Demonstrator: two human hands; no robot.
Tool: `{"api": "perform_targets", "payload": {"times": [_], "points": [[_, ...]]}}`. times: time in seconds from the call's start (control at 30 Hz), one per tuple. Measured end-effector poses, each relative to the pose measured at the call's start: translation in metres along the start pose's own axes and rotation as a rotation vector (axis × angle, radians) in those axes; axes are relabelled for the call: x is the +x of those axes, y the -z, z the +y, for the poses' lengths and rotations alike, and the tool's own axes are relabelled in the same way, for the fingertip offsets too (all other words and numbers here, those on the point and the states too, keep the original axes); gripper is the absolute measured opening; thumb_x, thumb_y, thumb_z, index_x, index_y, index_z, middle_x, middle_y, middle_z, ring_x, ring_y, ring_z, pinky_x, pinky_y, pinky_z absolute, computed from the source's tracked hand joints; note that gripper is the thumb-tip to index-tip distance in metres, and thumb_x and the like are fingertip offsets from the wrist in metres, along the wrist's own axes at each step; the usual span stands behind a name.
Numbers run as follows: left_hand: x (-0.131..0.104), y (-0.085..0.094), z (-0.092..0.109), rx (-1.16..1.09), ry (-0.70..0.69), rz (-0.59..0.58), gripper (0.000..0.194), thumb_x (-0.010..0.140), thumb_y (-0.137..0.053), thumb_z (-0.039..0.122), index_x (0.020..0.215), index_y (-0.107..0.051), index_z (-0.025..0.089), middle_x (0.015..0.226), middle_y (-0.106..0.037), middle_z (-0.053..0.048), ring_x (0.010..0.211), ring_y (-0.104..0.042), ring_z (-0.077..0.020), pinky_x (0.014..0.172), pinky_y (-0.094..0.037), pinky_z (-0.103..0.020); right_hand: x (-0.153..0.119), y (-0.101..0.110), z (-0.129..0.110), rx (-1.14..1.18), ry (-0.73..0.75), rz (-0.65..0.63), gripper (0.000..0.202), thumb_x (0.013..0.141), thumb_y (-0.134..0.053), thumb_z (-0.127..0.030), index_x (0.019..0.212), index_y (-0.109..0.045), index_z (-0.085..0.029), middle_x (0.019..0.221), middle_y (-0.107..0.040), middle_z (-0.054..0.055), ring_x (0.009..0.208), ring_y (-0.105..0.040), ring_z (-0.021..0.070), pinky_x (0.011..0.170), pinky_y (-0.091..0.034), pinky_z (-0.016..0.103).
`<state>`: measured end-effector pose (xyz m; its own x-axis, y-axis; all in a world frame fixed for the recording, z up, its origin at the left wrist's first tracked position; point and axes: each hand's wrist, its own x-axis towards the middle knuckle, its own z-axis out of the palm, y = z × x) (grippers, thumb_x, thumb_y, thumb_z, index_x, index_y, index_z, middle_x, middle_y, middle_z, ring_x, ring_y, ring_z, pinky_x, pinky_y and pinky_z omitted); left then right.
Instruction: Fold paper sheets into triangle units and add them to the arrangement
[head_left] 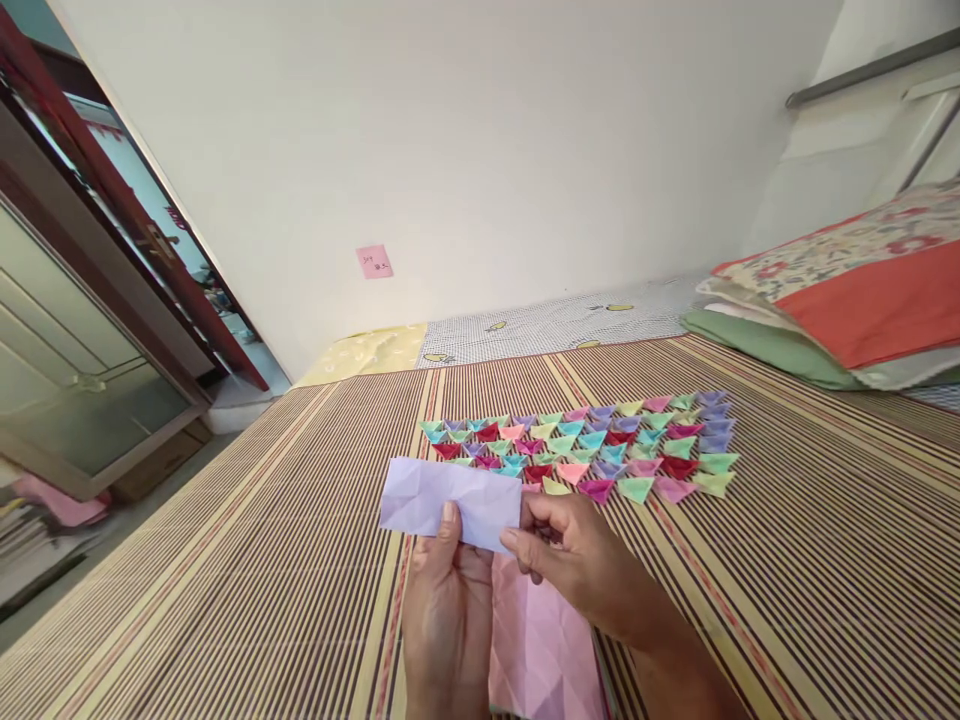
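Lilac paper strip (420, 492) held up between two hands, likely to keep it flat and steady.
The left hand (448, 610) clamps its lower edge, thumb in front, fingers behind; the right hand (577, 560) pinches its four-o'clock corner. Folded paper pieces (573, 472) sit in rows toward two o'clock, seemingly clear of the work; pink paper (544, 645) lies at five o'clock.

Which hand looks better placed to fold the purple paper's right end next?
Probably the right hand: it is at that end, while the left hand holds the purple paper near its lower middle.
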<state>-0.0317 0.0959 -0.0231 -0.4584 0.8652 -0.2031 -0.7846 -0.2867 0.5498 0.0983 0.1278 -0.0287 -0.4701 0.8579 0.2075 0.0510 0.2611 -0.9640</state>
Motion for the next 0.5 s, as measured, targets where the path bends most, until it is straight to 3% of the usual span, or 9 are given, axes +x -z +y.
{"api": "perform_targets", "payload": {"times": [0.07,0.13,0.2,0.27,0.33,0.4,0.5], "points": [[0.002,0.003,0.003,0.034,-0.022,-0.006,0.037,0.098,-0.055,0.002,0.131,-0.067,0.015,0.109,-0.081,-0.013,0.103,-0.078,-0.0234,0.089,-0.065,-0.033,0.000,0.006,0.000,-0.022,0.030,0.046,0.027,0.095,-0.060,-0.028,0.069,-0.058,-0.020,0.065,-0.058,-0.002,0.063,-0.054,0.0144,0.058,-0.042,0.027],[0.003,0.006,0.006,0.075,-0.033,0.003,0.037,0.097,-0.058,0.002,0.131,-0.068,0.014,0.110,-0.080,-0.013,0.104,-0.078,-0.0236,0.088,-0.065,-0.031,-0.001,0.013,-0.001,-0.062,0.099,0.165,0.009,0.094,-0.061,-0.025,0.088,-0.067,-0.021,0.081,-0.066,0.001,0.074,-0.061,0.0165,0.069,-0.049,0.029],[0.004,0.010,0.010,0.107,-0.008,0.005,0.038,0.095,-0.060,0.002,0.131,-0.068,0.014,0.110,-0.081,-0.014,0.103,-0.078,-0.0239,0.087,-0.065,-0.030,-0.003,0.018,-0.002,-0.141,0.197,0.239,0.027,0.093,-0.061,-0.018,0.117,-0.069,-0.028,0.111,-0.070,0.004,0.097,-0.065,0.0196,0.087,-0.053,0.034],[0.005,0.013,0.012,0.120,0.026,-0.024,0.040,0.093,-0.063,0.002,0.132,-0.068,0.014,0.108,-0.081,-0.013,0.104,-0.078,-0.0248,0.091,-0.064,-0.032,-0.005,0.020,-0.004,-0.218,0.287,0.187,0.045,0.092,-0.058,-0.012,0.130,-0.066,-0.036,0.136,-0.062,0.003,0.123,-0.060,0.0216,0.103,-0.050,0.038],[0.005,0.016,0.014,0.122,0.055,-0.077,0.042,0.090,-0.068,0.003,0.131,-0.069,0.015,0.107,-0.082,-0.012,0.107,-0.077,-0.0262,0.097,-0.062,-0.037,-0.007,0.020,-0.006,-0.253,0.331,0.084,0.049,0.092,-0.057,-0.008,0.127,-0.069,-0.039,0.147,-0.054,0.000,0.138,-0.052,0.0218,0.111,-0.046,0.039],[0.004,0.017,0.014,0.128,0.077,-0.118,0.042,0.086,-0.073,0.004,0.127,-0.072,0.015,0.106,-0.082,-0.012,0.108,-0.077,-0.0273,0.101,-0.060,-0.039,-0.008,0.017,-0.007,-0.246,0.329,0.027,0.047,0.091,-0.058,-0.006,0.121,-0.073,-0.039,0.150,-0.052,-0.001,0.140,-0.050,0.0220,0.110,-0.048,0.037],[0.002,0.017,0.014,0.127,0.107,-0.167,0.036,0.084,-0.076,0.005,0.118,-0.075,0.014,0.106,-0.082,-0.012,0.111,-0.075,-0.0287,0.103,-0.058,-0.041,-0.006,0.009,-0.009,-0.206,0.321,0.056,0.029,0.093,-0.064,-0.012,0.106,-0.079,-0.033,0.145,-0.056,0.003,0.134,-0.056,0.0238,0.105,-0.052,0.037]]}}
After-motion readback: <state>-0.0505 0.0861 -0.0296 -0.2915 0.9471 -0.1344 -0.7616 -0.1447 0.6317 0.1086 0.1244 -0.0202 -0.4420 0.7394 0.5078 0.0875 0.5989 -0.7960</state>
